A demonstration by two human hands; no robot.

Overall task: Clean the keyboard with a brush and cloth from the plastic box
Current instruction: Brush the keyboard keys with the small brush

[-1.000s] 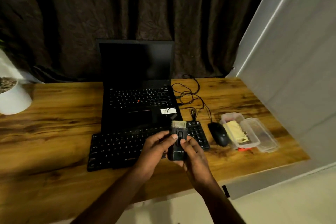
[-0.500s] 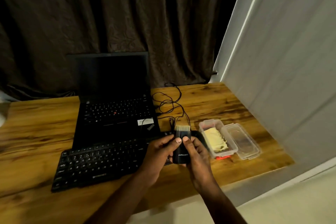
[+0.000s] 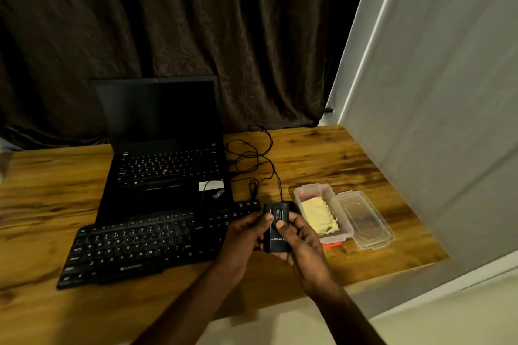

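Both hands grip the black brush [image 3: 276, 228] above the keyboard's [image 3: 151, 241] right end: the left hand [image 3: 242, 235] wraps its left side, the right hand [image 3: 301, 238] its right, both thumbs on its face. Its long axis runs away from the person (no bristles show). The box [image 3: 316, 196] with the yellow cloth [image 3: 318, 216] sits just right on the tabletop [image 3: 336, 159].

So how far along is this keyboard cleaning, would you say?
Early on. Done: the plastic box lies open, its lid beside it, and the brush is out. In hand: both hands, left and right, hold the brush, thumbs on its slider; no bristles show. Left: brushing the keyboard, then wiping with the yellow cloth, which lies in the box.
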